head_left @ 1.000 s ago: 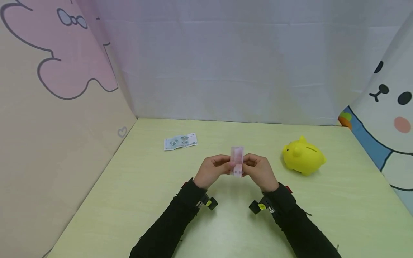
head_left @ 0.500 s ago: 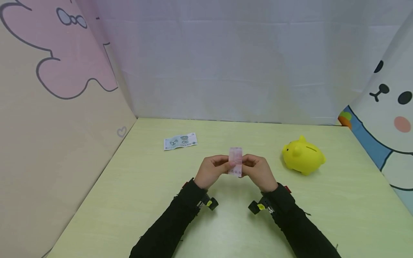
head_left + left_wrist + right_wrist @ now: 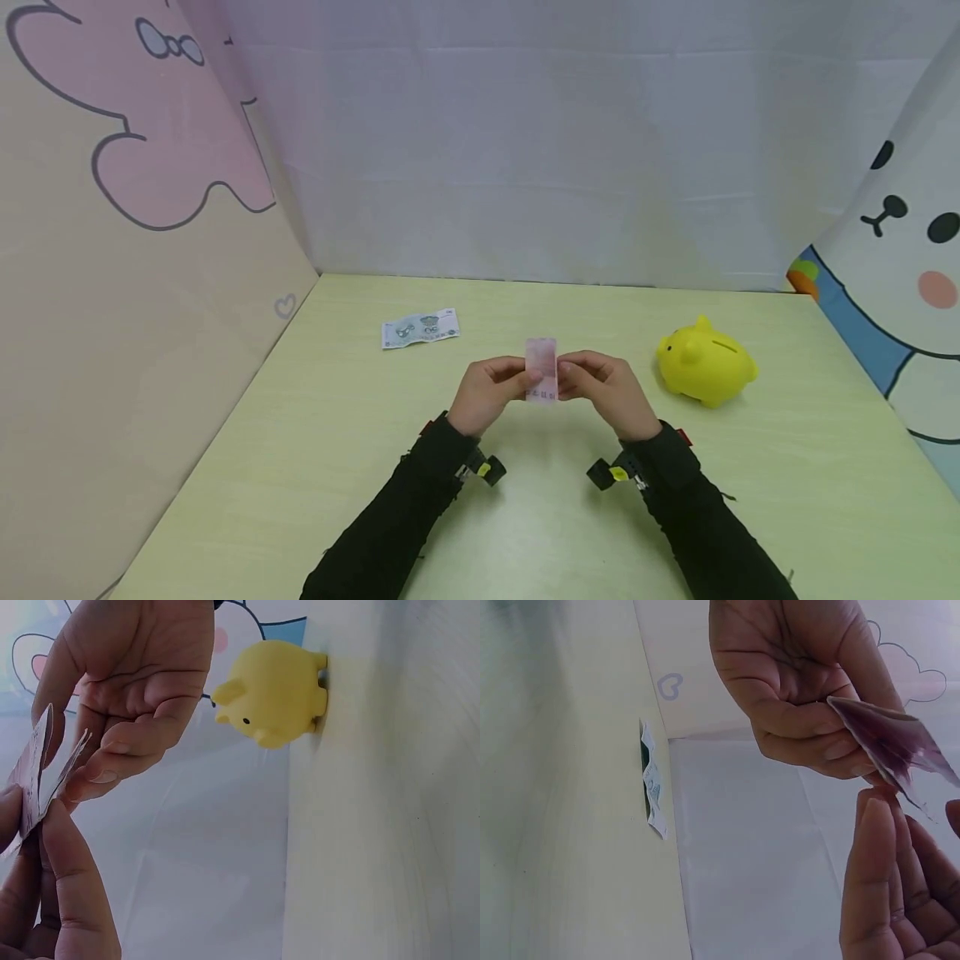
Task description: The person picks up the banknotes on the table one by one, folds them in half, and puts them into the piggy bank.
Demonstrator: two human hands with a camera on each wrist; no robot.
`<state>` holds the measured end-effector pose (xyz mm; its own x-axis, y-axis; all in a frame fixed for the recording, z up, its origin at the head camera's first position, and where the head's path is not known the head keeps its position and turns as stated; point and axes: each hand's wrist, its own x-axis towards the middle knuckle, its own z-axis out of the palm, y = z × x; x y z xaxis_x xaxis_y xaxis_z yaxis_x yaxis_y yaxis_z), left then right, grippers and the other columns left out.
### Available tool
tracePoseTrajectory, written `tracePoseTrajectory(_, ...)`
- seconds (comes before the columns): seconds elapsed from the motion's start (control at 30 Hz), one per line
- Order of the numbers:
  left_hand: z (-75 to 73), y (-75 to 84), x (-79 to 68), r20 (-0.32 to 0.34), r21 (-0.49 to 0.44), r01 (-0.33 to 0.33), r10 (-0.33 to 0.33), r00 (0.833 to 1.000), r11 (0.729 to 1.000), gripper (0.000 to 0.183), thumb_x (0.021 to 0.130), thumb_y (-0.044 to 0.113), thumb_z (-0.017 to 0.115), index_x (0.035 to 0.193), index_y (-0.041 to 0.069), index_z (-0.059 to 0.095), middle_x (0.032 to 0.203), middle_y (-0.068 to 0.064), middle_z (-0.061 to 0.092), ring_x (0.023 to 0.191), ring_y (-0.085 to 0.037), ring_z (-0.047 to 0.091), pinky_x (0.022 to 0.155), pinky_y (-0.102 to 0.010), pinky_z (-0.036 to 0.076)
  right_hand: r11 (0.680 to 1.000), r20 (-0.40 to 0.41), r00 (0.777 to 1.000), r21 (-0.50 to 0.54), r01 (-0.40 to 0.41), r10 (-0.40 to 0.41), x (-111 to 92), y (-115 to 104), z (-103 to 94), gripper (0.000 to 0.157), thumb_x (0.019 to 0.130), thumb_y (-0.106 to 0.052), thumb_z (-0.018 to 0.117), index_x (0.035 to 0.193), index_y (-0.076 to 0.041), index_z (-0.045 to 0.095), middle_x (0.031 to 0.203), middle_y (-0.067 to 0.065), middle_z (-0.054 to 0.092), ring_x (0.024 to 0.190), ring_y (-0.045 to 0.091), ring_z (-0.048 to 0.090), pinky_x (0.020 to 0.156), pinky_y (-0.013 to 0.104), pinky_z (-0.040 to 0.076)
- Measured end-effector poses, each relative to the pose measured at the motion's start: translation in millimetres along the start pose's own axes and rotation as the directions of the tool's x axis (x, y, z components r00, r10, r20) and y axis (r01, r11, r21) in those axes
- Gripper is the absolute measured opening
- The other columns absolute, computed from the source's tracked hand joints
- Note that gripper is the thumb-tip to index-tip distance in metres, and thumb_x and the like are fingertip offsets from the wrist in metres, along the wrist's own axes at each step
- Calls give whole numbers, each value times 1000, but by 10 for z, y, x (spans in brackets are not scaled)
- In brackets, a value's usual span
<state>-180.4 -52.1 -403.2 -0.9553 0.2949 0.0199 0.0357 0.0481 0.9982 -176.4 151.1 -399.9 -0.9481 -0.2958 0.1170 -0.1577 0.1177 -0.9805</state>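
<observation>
A pink banknote [image 3: 542,371], folded over on itself, stands upright between the two hands above the table. My left hand [image 3: 489,392] pinches it between thumb and fingers, near the fold in the left wrist view. Its two leaves spread apart towards my right hand [image 3: 606,390]. The right fingertips [image 3: 105,769] lie at the note's loose edge, close against the left fingertips, while the right thumb is apart from them. In the right wrist view the note [image 3: 892,742] shows its darker inner side. Whether the right fingers touch the paper is hard to tell.
A green banknote [image 3: 420,328], creased, lies at the back left of the table [image 3: 360,467]. The yellow piggy bank [image 3: 705,363], with a slot on top, stands at the back right. White cloth [image 3: 525,150] hangs behind the table, and printed panels flank it.
The folded pink note has shifted slightly left and up with the left hand. My right hand has loosened from its edge, its thumb rising and its wrist moving a little right.
</observation>
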Motion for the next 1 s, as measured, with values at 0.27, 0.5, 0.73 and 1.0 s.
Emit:
tracePoseTrajectory(0.27, 14, -18, -7, 6, 75, -21, 21, 1000, 997, 26, 93, 17, 68, 110, -1, 72, 104, -18, 72, 78, -8, 64, 74, -27, 56, 1000, -57, 998, 9, 2, -1, -16, -24, 4, 40, 98, -23, 61, 126, 6, 61, 99, -6, 71, 83, 12, 69, 80, 29, 59)
tracePoseTrajectory(0.5, 30, -31, -16, 12, 121, -46, 45, 999, 992, 24, 93, 17, 68, 109, 0, 74, 104, -18, 73, 77, -7, 62, 71, -24, 54, 1000, -77, 997, -12, -15, 14, -13, -12, 47, 35, 93, -22, 68, 117, 3, 67, 98, -4, 72, 83, 13, 67, 77, 27, 59)
tracePoseTrajectory(0.73, 54, -17, -26, 6, 112, -33, 32, 999, 993, 24, 92, 16, 69, 108, -1, 73, 102, -19, 73, 75, -7, 63, 69, -23, 54, 1000, -89, 996, -22, 8, -10, -20, -6, 67, 30, 94, -17, 67, 113, 6, 68, 91, -2, 72, 77, 12, 66, 74, 26, 58)
tracePoseTrajectory(1.0, 83, -32, -40, -4, 139, -30, 31, 1000, 990, 22, 92, 17, 69, 105, 0, 74, 98, -18, 74, 73, -11, 63, 71, -34, 56, 999, -109, 994, -37, -12, 8, -14, 3, 96, 27, 93, -16, 68, 108, 7, 69, 89, 4, 71, 74, 11, 64, 71, 25, 58)
